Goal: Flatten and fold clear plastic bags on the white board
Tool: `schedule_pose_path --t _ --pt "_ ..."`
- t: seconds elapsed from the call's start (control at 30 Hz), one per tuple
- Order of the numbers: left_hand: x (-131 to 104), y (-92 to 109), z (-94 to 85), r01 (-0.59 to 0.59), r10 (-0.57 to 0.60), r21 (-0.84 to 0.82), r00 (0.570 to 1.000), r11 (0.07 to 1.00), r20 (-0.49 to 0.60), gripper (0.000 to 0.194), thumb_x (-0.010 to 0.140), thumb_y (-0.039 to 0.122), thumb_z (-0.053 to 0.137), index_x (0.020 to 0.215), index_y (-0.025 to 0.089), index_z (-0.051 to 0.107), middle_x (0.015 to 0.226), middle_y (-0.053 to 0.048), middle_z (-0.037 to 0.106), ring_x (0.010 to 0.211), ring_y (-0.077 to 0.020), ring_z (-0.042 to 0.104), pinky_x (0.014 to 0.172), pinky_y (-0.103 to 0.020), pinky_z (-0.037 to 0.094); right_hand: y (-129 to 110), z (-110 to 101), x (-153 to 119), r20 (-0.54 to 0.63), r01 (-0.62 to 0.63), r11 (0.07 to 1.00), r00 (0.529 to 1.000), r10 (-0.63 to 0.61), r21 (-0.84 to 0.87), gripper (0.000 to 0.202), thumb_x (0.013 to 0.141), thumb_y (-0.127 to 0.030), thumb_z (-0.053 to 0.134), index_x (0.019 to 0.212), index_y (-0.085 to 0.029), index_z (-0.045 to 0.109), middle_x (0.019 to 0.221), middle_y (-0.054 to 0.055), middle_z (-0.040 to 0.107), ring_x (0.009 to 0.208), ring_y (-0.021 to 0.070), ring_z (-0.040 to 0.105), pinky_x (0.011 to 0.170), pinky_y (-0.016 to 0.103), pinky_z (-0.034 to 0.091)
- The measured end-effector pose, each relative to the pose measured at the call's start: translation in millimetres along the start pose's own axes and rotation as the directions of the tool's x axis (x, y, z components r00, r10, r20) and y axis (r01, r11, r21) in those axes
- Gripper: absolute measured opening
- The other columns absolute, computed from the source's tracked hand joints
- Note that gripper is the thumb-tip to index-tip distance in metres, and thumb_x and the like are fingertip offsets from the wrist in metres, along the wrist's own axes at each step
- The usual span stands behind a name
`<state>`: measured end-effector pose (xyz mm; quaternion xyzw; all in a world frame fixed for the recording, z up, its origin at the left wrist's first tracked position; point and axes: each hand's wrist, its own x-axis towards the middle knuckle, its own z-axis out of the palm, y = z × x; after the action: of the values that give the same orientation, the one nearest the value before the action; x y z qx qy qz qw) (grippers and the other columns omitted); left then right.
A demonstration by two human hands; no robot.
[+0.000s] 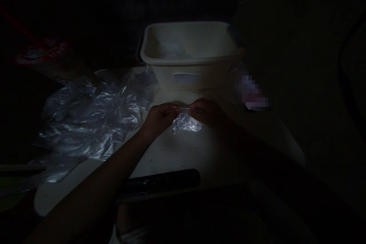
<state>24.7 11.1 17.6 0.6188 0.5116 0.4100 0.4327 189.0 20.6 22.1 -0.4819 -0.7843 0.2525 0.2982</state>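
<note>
Plastic, thin, clear and crinkly: just a little piece [187, 122] over the middle of the white table [160, 152]. Pinched along the top edge by the left hand [162, 116] and the right hand [208, 111], with fingers closed tight and both hands close together. Just behind, a big white tub [161, 70] with a label [186, 78] on its front. Off to the left, a big shiny pile of plastic bags [94, 118]. Near the front edge, a long black bar [168, 181], too dark to tell more.
</note>
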Motion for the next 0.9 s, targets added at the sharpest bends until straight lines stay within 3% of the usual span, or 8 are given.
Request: schedule_pose_path --t 0.23,0.9 --pt "-1.2 0.5 0.3 0.002 -0.002 0.038 1.0 0.999 -0.001 0.01 0.063 0.022 0.057 0.063 0.016 0.064 0.053 0.002 0.059 0.048 -0.0075 0.049 0.045 -0.018 0.037 -3.6 3.0 0.7 -0.027 -0.052 0.994 0.998 0.055 0.095 0.016 0.067 -0.028 0.053 0.065 -0.016 0.063 0.061 0.0 0.061 0.057 0.009 0.053 0.053 0.018 0.039" --pt "1.1 -7.2 -2.3 0.053 -0.062 -0.124 0.996 0.991 -0.063 0.01 0.062 0.025 0.058 0.06 0.016 0.062 0.05 0.004 0.056 0.046 -0.0077 0.048 0.045 -0.02 0.036 0.4 -6.4 4.6 -0.041 -0.111 0.993 0.993 0.112 0.036 0.016 0.067 -0.024 0.05 0.061 -0.015 0.061 0.058 -0.002 0.059 0.055 0.0083 0.052 0.051 0.017 0.036"
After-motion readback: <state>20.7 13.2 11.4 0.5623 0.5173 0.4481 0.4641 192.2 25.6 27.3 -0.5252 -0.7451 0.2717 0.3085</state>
